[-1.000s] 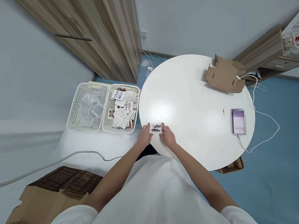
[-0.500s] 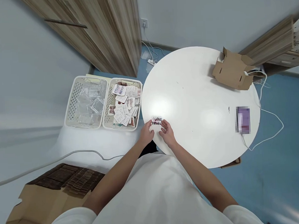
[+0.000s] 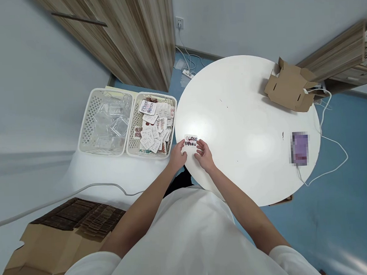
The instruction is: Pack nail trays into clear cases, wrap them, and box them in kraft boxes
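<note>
A small white card with two rows of dark and pinkish false nails [image 3: 190, 141] is at the near left edge of the round white table [image 3: 222, 127]. My left hand [image 3: 177, 156] is at the card's left edge, its fingertips touching or very close, with thumb and fingers apart. On the other side, my right hand [image 3: 205, 156] has its curled fingers by the card's right edge and its thumb spread away. Neither hand wraps round the card. Whether the card lies flat or is slightly raised is hard to tell.
Left of the table stand a white basket of similar cards [image 3: 152, 129] and a white basket of clear plastic boxes [image 3: 109, 123]. A flattened cardboard box [image 3: 290, 86] and a blurred purple device with a cable [image 3: 300, 147] are on the table's right. Cardboard [image 3: 53, 242] is stacked lower left.
Both hands and the nail card have shifted slightly away from my body across the table. The view has tilted a little. The baskets and the other objects have stayed in place.
</note>
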